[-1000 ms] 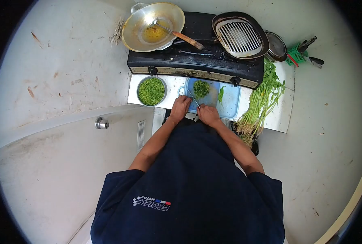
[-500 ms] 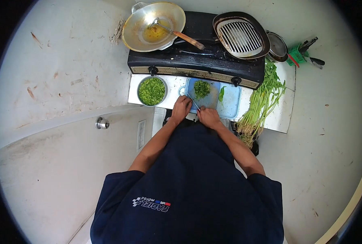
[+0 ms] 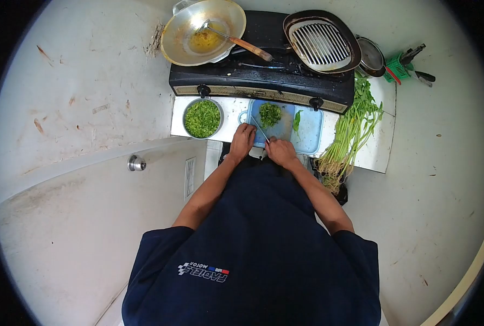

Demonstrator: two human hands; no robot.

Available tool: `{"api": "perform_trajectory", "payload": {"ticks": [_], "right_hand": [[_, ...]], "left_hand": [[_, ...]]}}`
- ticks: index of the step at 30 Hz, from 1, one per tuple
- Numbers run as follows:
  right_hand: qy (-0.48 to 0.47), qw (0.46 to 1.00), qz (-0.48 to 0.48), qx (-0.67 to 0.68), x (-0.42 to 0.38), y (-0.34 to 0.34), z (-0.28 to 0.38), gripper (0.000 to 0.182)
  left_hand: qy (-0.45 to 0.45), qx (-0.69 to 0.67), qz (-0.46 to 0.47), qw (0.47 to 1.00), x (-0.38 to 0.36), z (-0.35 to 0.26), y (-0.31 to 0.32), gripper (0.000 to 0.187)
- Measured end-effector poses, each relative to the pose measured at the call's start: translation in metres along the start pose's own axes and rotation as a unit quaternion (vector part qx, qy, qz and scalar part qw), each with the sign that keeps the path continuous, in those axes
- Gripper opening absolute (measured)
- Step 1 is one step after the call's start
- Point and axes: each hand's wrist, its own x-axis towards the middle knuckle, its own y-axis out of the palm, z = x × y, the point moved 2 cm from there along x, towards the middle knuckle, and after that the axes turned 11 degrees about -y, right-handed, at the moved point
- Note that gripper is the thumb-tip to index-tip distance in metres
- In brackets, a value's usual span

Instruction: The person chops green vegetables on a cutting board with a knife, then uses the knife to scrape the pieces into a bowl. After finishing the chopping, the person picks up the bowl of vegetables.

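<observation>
My right hand (image 3: 280, 151) is closed round the handle of a knife (image 3: 261, 130), its blade slanting up and left over a blue cutting board (image 3: 309, 138). Beside the blade tip, at the board's left front edge, my left hand (image 3: 242, 141) has its fingers curled; whatever they hold, if anything, is hidden. A pile of chopped greens (image 3: 269, 115) lies on the board just beyond the blade. To its right is a loose green leaf (image 3: 297, 121). Left of the board stands a round bowl (image 3: 221, 129) full of finely chopped greens (image 3: 202, 118).
Behind the board is a black stove (image 3: 264, 81) bearing a wok (image 3: 174, 46) with a wooden-handled ladle (image 3: 253, 50) and a grill pan (image 3: 293, 27). Long-stemmed greens (image 3: 350, 130) with roots lie at right. Farther right are a strainer (image 3: 370, 57) and a green basket (image 3: 397, 68) holding utensils.
The knife's handle end has shifted slightly, and its blade now points more steeply away from me. Both hands remain in nearly the same place. The whole view has moved a little.
</observation>
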Motion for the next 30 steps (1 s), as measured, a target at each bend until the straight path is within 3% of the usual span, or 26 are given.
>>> {"api": "perform_trajectory", "payload": {"ticks": [11,23,30], "right_hand": [[-0.015,1.000,0.025,-0.007,0.001,0.000,0.004,0.041],[-0.036,0.999,0.011,-0.011,0.011,0.004,-0.001,0.039],[0.000,1.000,0.018,0.006,0.006,-0.003,-0.002,0.040]], "left_hand": [[0.003,0.023,0.013,1.000,0.001,0.008,0.001,0.009],[0.076,0.085,-0.009,0.993,-0.002,0.005,-0.006,0.014],[0.036,0.083,-0.018,0.996,0.000,0.006,-0.006,0.011]]}}
